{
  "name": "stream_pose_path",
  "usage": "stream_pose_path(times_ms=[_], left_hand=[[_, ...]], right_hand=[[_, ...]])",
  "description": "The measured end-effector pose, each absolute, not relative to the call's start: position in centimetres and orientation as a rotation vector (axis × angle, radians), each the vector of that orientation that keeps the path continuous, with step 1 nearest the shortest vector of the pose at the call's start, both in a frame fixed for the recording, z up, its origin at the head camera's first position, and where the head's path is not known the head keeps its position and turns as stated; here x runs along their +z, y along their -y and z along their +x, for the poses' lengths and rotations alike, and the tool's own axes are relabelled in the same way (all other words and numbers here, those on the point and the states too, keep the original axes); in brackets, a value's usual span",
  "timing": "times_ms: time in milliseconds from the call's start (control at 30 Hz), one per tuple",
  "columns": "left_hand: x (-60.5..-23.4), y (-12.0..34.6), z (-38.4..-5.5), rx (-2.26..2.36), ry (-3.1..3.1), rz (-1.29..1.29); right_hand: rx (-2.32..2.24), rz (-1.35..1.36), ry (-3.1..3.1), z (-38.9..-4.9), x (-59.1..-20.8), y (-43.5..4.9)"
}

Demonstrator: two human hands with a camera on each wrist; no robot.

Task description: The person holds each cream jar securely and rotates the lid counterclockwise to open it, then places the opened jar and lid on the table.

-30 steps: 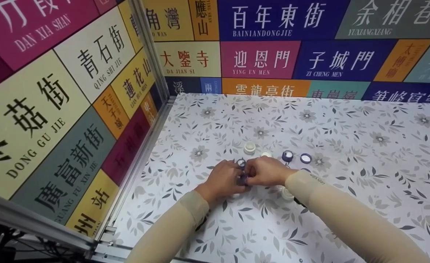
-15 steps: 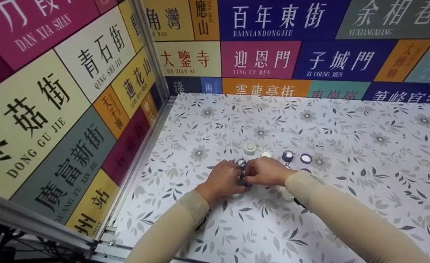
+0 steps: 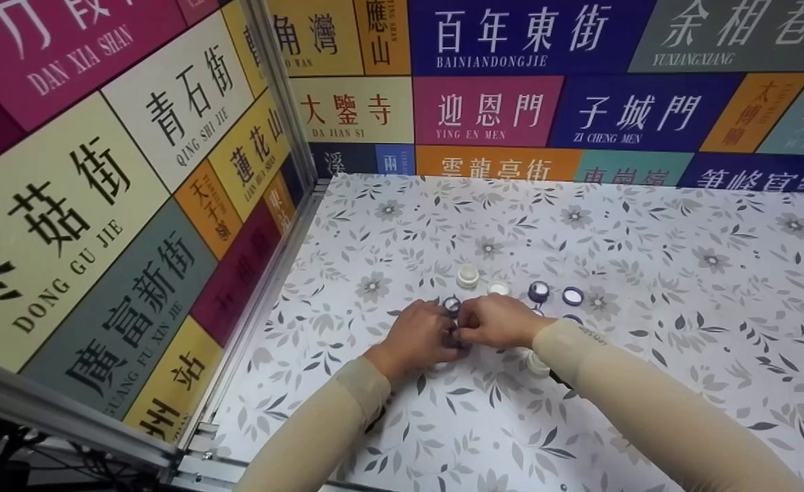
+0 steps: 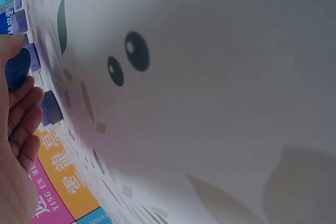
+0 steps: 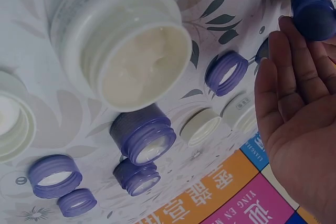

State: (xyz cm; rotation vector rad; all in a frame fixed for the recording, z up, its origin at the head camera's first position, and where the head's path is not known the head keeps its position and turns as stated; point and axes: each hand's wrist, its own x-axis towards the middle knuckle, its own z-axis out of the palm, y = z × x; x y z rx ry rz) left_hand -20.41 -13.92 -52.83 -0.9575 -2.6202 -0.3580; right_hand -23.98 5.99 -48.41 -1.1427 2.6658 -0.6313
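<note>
My left hand (image 3: 423, 335) and right hand (image 3: 501, 321) meet over the flowered tabletop, fingertips close together. Between them is a small dark blue-purple jar (image 5: 315, 17), mostly hidden by the fingers in the head view. In the right wrist view my right thumb and fingers pinch it. The left wrist view has its dark round face (image 4: 18, 69) between my left thumb and fingers. Just beyond the left fingers lies a purple lid (image 3: 451, 305). An open white jar of cream (image 5: 144, 66) stands near my right wrist.
Beyond the hands stand a white jar (image 3: 468, 277) and a white lid (image 3: 498, 290). To their right are an open purple jar (image 3: 538, 292) and a purple lid (image 3: 572, 296). Printed sign panels (image 3: 487, 113) border the table at the back and left.
My fingers shift very slightly around the small purple jar, and less of its purple shows between them. The arms and the other jars and lids stay in place.
</note>
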Motion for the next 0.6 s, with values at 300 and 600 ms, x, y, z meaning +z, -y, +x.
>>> stream_pose_path(times_ms=[300,600], left_hand=[[-52.69,14.06,-20.37,-0.381,2.639,-0.950],[-52.54,14.04,-20.24,-0.327,2.659,-0.959]], right_hand=[[-0.608,-1.092,-2.649,-24.04,-48.29,-6.01],[-0.685,-1.154,-2.614,-23.95,-48.20,-5.93]])
